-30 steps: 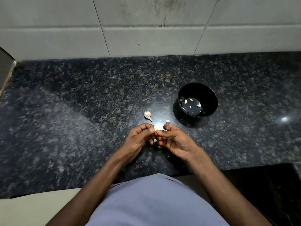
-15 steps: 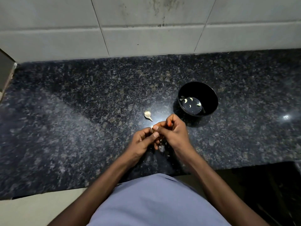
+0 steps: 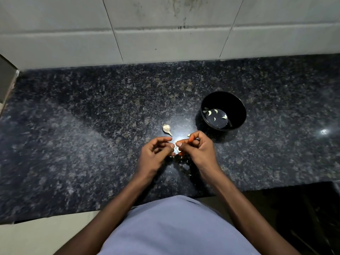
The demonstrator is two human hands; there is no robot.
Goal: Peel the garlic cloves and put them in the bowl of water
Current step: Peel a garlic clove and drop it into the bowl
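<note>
Head view: both hands, left hand (image 3: 156,155) and right hand (image 3: 197,150), fingertips curled together mid-frame, pinching a garlic clove (image 3: 176,147) that's mostly hidden in glare.

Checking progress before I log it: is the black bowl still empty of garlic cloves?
No, several pale peeled cloves lie in the water inside the black bowl.

Speckled dark granite countertop (image 3: 73,144), pale tiled wall (image 3: 165,43) behind, light glare
</note>
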